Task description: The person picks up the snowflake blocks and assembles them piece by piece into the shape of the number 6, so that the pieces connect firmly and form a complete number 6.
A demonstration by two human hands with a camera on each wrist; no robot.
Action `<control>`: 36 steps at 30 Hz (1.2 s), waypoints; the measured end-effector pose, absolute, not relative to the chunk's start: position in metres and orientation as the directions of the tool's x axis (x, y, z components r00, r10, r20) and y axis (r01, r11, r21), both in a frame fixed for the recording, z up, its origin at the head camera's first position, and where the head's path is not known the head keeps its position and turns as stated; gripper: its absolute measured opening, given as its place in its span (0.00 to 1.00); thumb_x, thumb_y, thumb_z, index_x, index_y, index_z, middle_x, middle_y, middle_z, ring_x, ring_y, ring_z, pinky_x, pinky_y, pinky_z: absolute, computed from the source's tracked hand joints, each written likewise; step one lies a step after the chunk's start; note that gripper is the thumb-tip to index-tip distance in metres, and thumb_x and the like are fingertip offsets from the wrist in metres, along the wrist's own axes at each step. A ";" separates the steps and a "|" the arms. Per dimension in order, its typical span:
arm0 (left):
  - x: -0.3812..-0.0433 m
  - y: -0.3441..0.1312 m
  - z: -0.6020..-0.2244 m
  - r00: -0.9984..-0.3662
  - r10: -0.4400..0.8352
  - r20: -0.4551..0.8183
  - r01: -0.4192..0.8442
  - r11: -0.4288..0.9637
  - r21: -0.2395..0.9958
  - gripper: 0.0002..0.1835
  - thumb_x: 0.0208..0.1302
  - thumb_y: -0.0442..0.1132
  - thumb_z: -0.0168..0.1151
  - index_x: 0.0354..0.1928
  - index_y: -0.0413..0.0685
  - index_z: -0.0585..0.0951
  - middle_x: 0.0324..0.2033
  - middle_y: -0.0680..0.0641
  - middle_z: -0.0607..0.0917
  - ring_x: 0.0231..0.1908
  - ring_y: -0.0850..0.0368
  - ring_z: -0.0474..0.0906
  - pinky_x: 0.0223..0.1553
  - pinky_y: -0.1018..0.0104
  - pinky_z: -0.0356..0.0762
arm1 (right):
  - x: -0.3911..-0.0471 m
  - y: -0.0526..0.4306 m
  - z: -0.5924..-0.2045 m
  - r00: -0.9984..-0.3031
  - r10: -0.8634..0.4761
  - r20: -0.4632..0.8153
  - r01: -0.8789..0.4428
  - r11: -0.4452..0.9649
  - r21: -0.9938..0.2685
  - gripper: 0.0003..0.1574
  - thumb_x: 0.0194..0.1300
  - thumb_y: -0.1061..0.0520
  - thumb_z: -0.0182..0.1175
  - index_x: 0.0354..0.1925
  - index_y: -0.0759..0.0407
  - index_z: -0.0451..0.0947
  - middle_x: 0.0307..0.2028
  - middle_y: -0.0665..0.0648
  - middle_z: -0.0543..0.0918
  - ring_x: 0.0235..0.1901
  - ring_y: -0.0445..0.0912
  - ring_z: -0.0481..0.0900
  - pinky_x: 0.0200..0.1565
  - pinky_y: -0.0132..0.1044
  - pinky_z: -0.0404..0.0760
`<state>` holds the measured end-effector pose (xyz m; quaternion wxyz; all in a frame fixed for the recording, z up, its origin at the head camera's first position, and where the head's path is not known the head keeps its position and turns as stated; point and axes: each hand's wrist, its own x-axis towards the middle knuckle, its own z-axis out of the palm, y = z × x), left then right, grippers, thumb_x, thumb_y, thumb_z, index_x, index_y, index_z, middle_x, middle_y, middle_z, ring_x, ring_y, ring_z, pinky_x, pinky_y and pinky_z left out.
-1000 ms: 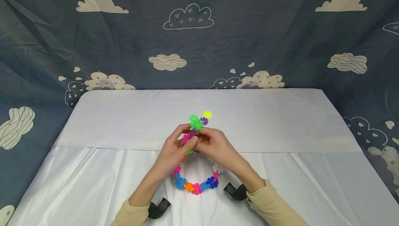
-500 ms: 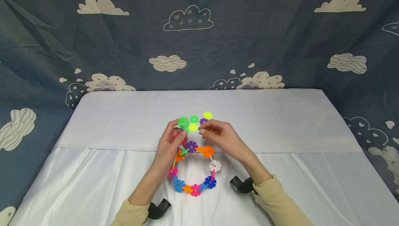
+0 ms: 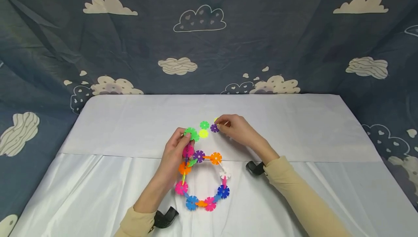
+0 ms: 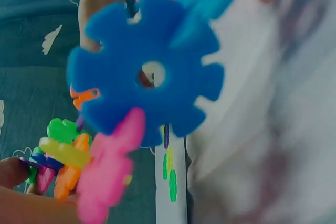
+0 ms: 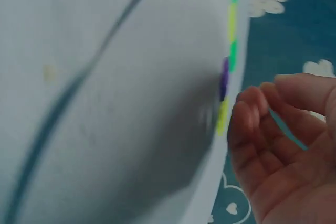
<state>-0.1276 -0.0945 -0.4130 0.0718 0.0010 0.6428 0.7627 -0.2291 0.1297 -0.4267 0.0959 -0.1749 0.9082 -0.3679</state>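
Observation:
My left hand (image 3: 171,153) pinches a chain of coloured snowflake discs (image 3: 223,191) near its green end (image 3: 191,134). From there the chain curves into a ring of pink, orange, purple, white and blue discs. A large blue disc (image 4: 115,77) of that chain fills the left wrist view. My right hand (image 3: 240,128) reaches to the loose discs at the back, fingertips right at a purple disc (image 3: 214,128). In the right wrist view nothing shows between its loosely bent fingers. A yellow disc (image 5: 222,118) lies beside the purple one, mostly covered by the hand in the head view.
A loose green disc (image 3: 204,125) and a yellow disc (image 3: 203,133) lie between my hands. White cloth (image 3: 294,200) covers the table, with a dark cloud-print curtain (image 3: 209,48) behind. Black wrist mounts (image 3: 166,217) sit under both forearms.
My right hand has left the chain and moved back and right to the loose discs. The left hand keeps its hold, and the chain has shifted slightly left and nearer.

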 end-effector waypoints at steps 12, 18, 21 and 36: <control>-0.134 -0.099 -0.411 -0.978 0.182 -0.103 -0.152 -0.282 0.947 0.13 0.78 0.43 0.46 0.48 0.38 0.71 0.35 0.44 0.73 0.29 0.55 0.66 0.30 0.70 0.70 | -0.250 0.130 -0.435 -0.836 -0.540 -0.096 -0.389 0.707 -0.591 0.17 0.62 0.64 0.66 0.50 0.58 0.79 0.41 0.56 0.77 0.39 0.50 0.72 0.45 0.41 0.75; -0.133 -0.099 -0.407 -0.981 0.163 -0.106 -0.146 -0.261 0.954 0.11 0.77 0.41 0.49 0.47 0.39 0.74 0.36 0.44 0.76 0.31 0.54 0.69 0.32 0.69 0.71 | -0.238 0.131 -0.431 -0.876 -0.475 -0.078 -0.317 0.692 -0.648 0.09 0.65 0.63 0.64 0.44 0.55 0.78 0.36 0.53 0.80 0.37 0.48 0.76 0.45 0.40 0.77; -0.132 -0.097 -0.405 -0.982 0.161 -0.099 -0.136 -0.239 0.961 0.11 0.76 0.41 0.50 0.47 0.40 0.75 0.36 0.43 0.77 0.33 0.54 0.70 0.33 0.69 0.71 | -0.225 0.134 -0.427 -0.900 -0.434 -0.040 -0.289 0.663 -0.690 0.07 0.66 0.61 0.64 0.44 0.52 0.80 0.36 0.51 0.82 0.35 0.47 0.76 0.41 0.39 0.78; -0.121 -0.082 -0.394 -0.972 0.235 -0.016 -0.041 -0.101 0.994 0.11 0.76 0.42 0.53 0.47 0.44 0.79 0.39 0.35 0.82 0.44 0.42 0.77 0.50 0.58 0.76 | -0.130 0.141 -0.376 -0.952 -0.277 0.130 -0.197 0.226 -0.954 0.10 0.70 0.57 0.61 0.48 0.58 0.78 0.34 0.59 0.81 0.32 0.57 0.80 0.36 0.39 0.84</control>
